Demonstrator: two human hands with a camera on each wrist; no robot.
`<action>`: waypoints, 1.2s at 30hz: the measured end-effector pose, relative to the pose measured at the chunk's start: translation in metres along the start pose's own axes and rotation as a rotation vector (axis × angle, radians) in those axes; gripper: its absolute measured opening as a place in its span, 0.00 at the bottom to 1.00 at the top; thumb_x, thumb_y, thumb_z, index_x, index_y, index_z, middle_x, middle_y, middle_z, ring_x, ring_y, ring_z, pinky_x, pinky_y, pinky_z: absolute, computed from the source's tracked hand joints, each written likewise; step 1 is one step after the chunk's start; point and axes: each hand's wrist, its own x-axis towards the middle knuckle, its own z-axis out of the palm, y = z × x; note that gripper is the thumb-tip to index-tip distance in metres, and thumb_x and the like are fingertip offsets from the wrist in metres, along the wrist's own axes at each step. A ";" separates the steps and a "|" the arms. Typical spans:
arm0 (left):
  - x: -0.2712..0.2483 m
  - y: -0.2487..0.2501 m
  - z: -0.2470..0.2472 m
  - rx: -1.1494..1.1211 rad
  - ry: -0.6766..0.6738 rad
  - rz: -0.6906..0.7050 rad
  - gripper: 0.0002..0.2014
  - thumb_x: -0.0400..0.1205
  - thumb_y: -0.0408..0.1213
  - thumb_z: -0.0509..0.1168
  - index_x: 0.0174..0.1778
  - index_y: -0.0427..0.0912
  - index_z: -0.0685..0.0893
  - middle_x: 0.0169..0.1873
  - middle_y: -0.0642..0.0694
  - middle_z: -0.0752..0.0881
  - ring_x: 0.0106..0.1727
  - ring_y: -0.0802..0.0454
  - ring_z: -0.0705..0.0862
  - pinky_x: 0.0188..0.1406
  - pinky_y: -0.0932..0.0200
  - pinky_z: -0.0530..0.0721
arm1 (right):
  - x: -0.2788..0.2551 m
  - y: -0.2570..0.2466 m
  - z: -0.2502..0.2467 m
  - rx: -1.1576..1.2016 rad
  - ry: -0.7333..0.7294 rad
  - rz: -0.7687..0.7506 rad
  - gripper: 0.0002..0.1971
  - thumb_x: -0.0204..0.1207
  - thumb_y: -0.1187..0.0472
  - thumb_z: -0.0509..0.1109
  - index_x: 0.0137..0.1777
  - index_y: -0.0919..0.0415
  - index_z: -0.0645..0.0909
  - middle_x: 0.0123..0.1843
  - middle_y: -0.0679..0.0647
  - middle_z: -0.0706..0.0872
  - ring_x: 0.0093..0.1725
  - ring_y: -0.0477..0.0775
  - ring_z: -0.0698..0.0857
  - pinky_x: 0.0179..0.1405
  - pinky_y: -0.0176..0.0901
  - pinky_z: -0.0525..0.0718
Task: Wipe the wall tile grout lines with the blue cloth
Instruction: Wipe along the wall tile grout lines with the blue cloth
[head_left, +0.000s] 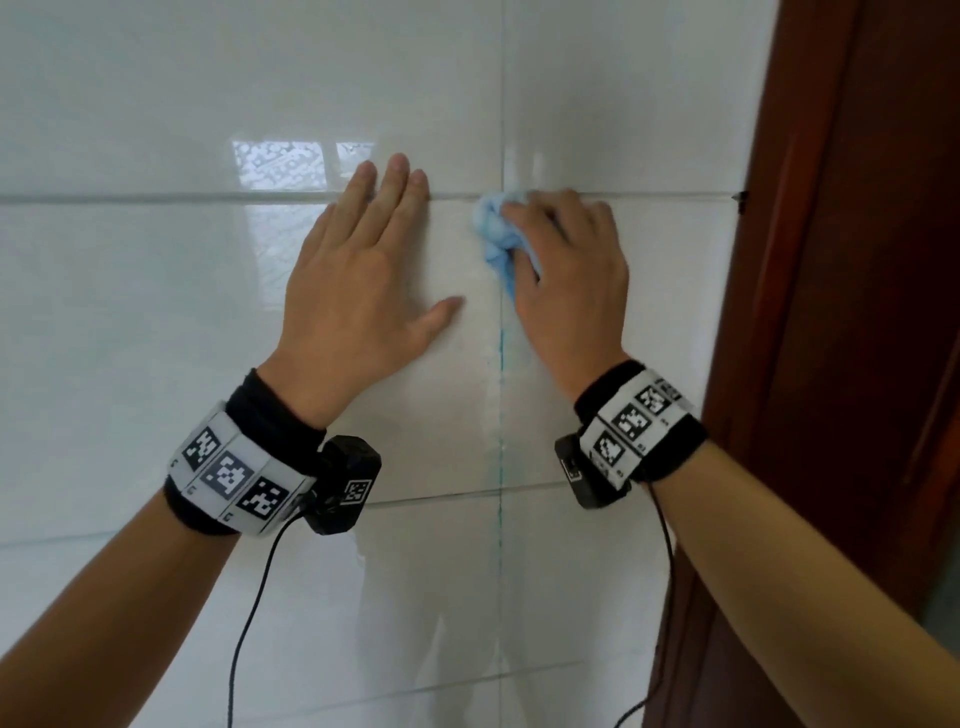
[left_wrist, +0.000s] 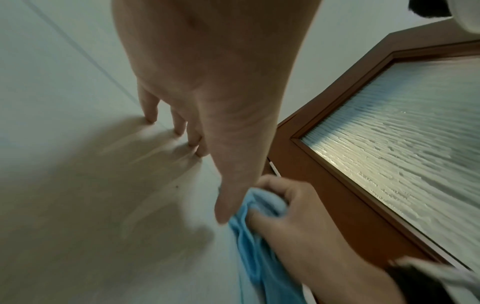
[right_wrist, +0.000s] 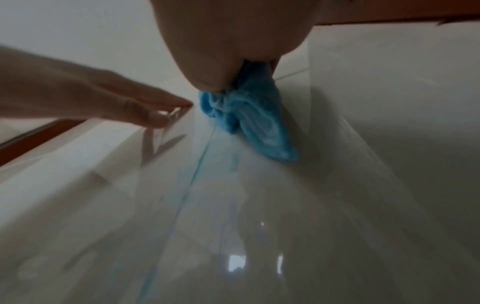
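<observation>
We bunch blue cloth (head_left: 498, 234) in right hand (head_left: 566, 270), fingers curled round wad, pressing it on wall (head_left: 156, 291) where vertical grout line (head_left: 501, 395) crosses horizontal one, likely for firmer scrubbing. Left hand (head_left: 358, 270) flat, fingers spread, probably bracing. Count: one cloth, two hands.

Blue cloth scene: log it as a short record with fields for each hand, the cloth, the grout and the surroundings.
left hand: flat on the white wall tile, fingers straight, holds nothing
right hand: grips the bunched blue cloth
cloth position: pressed to the wall where the vertical grout line meets the horizontal grout line
grout state: blue streaks along the vertical line below the cloth
surroundings: brown wooden door frame to the right
</observation>
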 end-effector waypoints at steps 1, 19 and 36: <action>-0.001 -0.001 -0.002 0.000 -0.015 0.004 0.55 0.76 0.66 0.73 0.93 0.44 0.55 0.93 0.47 0.55 0.93 0.44 0.52 0.90 0.40 0.62 | -0.014 -0.001 -0.001 0.004 -0.019 -0.028 0.15 0.75 0.65 0.73 0.61 0.57 0.90 0.59 0.55 0.89 0.54 0.63 0.83 0.49 0.46 0.79; -0.007 -0.014 -0.012 0.164 -0.152 0.072 0.81 0.50 0.52 0.92 0.94 0.47 0.46 0.93 0.47 0.47 0.94 0.43 0.47 0.92 0.41 0.56 | 0.034 0.006 -0.004 0.028 -0.034 0.056 0.09 0.79 0.62 0.72 0.57 0.56 0.87 0.56 0.53 0.86 0.55 0.59 0.81 0.37 0.44 0.77; -0.010 -0.014 -0.017 0.140 -0.162 0.054 0.79 0.53 0.52 0.92 0.94 0.49 0.46 0.93 0.49 0.47 0.94 0.46 0.46 0.92 0.44 0.54 | -0.107 -0.004 -0.008 0.039 -0.183 -0.327 0.10 0.86 0.68 0.71 0.62 0.58 0.90 0.64 0.57 0.89 0.53 0.63 0.85 0.54 0.51 0.87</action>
